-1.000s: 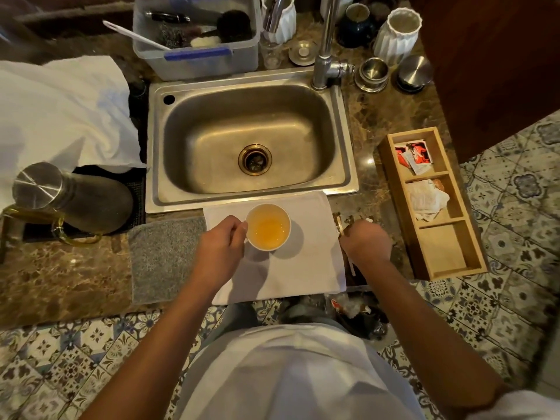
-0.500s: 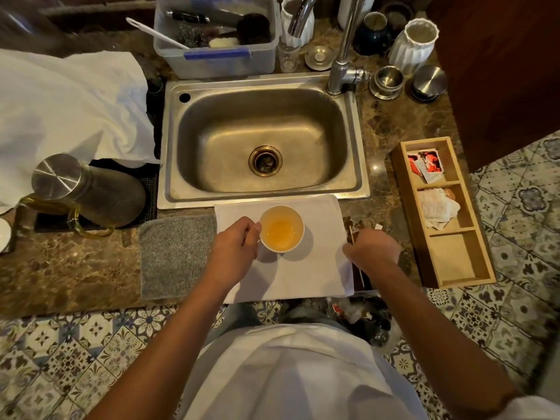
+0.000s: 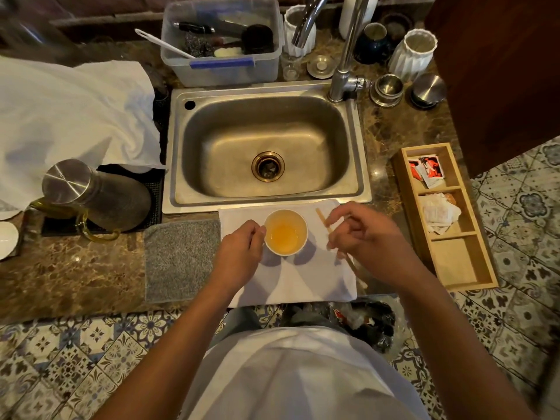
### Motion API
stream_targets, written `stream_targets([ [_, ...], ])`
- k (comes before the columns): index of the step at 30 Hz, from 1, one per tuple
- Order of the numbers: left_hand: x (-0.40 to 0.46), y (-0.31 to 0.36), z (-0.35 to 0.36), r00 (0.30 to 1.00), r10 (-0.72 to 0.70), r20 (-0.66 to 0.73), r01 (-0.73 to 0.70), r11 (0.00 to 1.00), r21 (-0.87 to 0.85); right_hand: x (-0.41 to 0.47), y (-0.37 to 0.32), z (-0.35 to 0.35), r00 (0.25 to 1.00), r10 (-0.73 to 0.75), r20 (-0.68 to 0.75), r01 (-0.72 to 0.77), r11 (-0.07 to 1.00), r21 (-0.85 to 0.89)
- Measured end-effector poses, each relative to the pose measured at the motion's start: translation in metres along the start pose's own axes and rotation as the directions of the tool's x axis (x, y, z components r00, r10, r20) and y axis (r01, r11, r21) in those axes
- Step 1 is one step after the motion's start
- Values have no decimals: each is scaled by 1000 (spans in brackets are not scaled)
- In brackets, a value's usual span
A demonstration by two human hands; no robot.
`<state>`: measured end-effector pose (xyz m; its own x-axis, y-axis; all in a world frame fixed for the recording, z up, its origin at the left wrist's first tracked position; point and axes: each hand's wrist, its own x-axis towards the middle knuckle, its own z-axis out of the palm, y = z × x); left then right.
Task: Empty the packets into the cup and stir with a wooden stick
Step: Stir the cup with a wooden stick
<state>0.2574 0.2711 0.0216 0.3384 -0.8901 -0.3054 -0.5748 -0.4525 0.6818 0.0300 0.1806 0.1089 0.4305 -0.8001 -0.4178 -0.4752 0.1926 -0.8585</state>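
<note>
A white cup (image 3: 285,232) with amber liquid stands on a white cloth (image 3: 291,280) in front of the sink. My left hand (image 3: 239,256) grips the cup's left side. My right hand (image 3: 368,241) is raised just right of the cup and pinches a thin wooden stick (image 3: 323,220), whose upper end points up-left above the cloth and whose lower end runs under the hand. A wooden box (image 3: 468,268) at the right holds red packets (image 3: 425,171) in its far compartment and torn white packets (image 3: 439,212) in the middle one.
The steel sink (image 3: 266,147) with its tap (image 3: 342,83) lies behind the cup. A grey mat (image 3: 181,259) is left of the cloth, a steel-lidded jug (image 3: 91,195) further left. A plastic tub (image 3: 221,40), jars and metal lids line the back. A bin bag (image 3: 368,322) sits below the counter edge.
My right hand has lifted the wooden stick off the counter's right side and moved left toward the cup. My left hand has kept its hold on the cup.
</note>
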Motion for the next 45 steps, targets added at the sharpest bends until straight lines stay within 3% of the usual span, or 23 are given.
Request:
stream_targets([
  [7,-2,-3,1,1000,15,-19,-15,1000,-1,9,-13,20,988,52,142,-89,959,267],
  [12,-3,-4,2,1000,17,-25,-18,1000,-26,10,-8,23,971,44,234,-156,862,482],
  [16,-3,-4,3,999,3,-36,-5,998,-60,7,-6,24,943,60,328,-249,781,573],
  [19,-3,-6,5,999,5,-45,-8,998,-69,6,-6,24,941,38,337,-238,780,578],
  [21,-3,-6,5,999,5,-48,-8,998,-67,6,-7,26,964,28,266,-179,807,563],
  [24,-2,-7,5,999,11,-51,-14,998,-55,7,-10,34,999,2,-50,19,906,423],
  [26,-1,-7,6,999,17,-44,-19,999,-47,7,-9,37,974,-56,-219,116,955,274],
  [28,-1,-8,6,999,24,-40,-25,999,-39,8,-7,37,953,-97,-287,153,971,182],
  [32,0,-9,6,999,19,-28,-20,999,-43,5,-6,42,930,-94,-355,143,983,113],
  [35,0,-10,6,1000,10,-15,-10,999,-44,3,-6,47,937,-116,-330,153,984,90],
  [41,0,-12,5,1000,2,-1,-2,1000,-12,-1,0,51,931,-95,-352,160,974,162],
  [45,1,-11,4,1000,19,5,-19,1000,21,-1,4,51,909,-198,-367,199,979,-35],
])
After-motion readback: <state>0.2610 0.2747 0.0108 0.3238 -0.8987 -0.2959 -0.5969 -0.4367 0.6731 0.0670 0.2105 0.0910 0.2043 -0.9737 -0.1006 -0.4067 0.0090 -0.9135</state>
